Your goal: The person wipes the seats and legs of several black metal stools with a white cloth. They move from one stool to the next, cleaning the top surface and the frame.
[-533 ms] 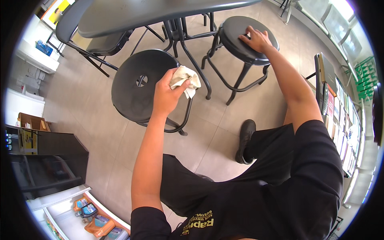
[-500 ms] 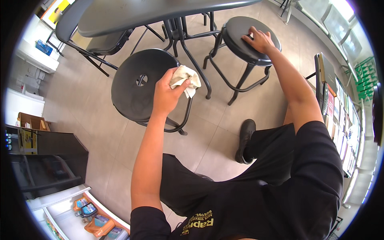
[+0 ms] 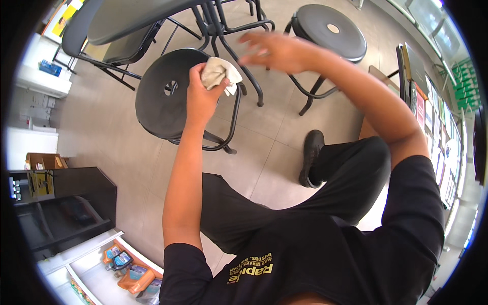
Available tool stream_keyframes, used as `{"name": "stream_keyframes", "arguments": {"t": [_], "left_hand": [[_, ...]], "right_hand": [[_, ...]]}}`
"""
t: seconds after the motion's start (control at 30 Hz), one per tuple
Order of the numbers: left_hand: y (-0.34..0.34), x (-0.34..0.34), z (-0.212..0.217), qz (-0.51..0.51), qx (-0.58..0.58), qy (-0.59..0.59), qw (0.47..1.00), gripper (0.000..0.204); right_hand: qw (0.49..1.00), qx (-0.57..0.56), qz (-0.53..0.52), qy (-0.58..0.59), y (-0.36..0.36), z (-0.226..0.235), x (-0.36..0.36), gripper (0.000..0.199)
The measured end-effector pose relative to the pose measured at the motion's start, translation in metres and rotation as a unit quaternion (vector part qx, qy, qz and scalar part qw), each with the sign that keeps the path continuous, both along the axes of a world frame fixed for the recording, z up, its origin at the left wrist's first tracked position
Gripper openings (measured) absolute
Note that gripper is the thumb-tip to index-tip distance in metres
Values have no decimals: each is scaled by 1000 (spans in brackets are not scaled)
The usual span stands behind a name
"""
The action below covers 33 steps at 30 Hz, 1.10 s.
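Closed around a crumpled off-white cloth (image 3: 219, 74), my left hand (image 3: 202, 94) is in front of the right part of a black stool (image 3: 161, 109). That stool's round seat has a hole in its middle. My right hand (image 3: 277, 52) hangs in the air between the two stools, blurred by motion, fingers pointing left toward the cloth. No object shows in it, and its fingers are too smeared to read. The second black stool (image 3: 325, 33), with a similar round seat and hole, stands at the upper right, apart from my right hand.
A dark round table (image 3: 137, 18) stands at the far left, with a black folding chair (image 3: 129, 48) beside it. At the lower left, a white drawer (image 3: 94, 277) holds orange and dark bottles near a black cabinet (image 3: 66, 203). A rack of papers (image 3: 432, 127) lines the right.
My right hand has lifted off the right stool's seat and swung left toward the cloth. My left hand still grips the cloth. The view has shifted slightly.
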State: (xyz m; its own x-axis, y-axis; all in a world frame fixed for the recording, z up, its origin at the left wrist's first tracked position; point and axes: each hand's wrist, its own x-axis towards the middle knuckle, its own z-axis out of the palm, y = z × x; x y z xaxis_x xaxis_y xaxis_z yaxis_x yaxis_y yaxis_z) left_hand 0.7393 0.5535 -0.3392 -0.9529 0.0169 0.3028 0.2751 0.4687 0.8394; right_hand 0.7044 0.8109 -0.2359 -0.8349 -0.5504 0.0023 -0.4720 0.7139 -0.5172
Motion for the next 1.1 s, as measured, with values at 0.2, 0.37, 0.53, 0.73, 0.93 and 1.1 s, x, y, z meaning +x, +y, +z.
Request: {"name": "stream_keyframes", "arguments": {"t": [0.2,0.37,0.53,0.73,0.93,1.1], "left_hand": [[1,-13,-5,-118,145,-107,976,94],[-32,24,27,-111,-87,-80,987,95],[-50,31,9,-73,-355,38,931,73],[-47,31,-2,-66,-402,66,911,66],[-47,31,1,-66,-402,61,911,63],[-48,28,2,-73,-400,74,910,63]], "right_hand": [[980,-197,-23,1,-76,-96,-19,70],[879,-373,-281,-98,-37,-173,-40,50],[939,-154,-290,99,-41,-276,-66,36],[924,-160,-292,190,-44,-363,-21,28],[904,-192,-328,194,-47,-370,-5,33],[877,-214,-399,163,-55,-387,12,39]]}}
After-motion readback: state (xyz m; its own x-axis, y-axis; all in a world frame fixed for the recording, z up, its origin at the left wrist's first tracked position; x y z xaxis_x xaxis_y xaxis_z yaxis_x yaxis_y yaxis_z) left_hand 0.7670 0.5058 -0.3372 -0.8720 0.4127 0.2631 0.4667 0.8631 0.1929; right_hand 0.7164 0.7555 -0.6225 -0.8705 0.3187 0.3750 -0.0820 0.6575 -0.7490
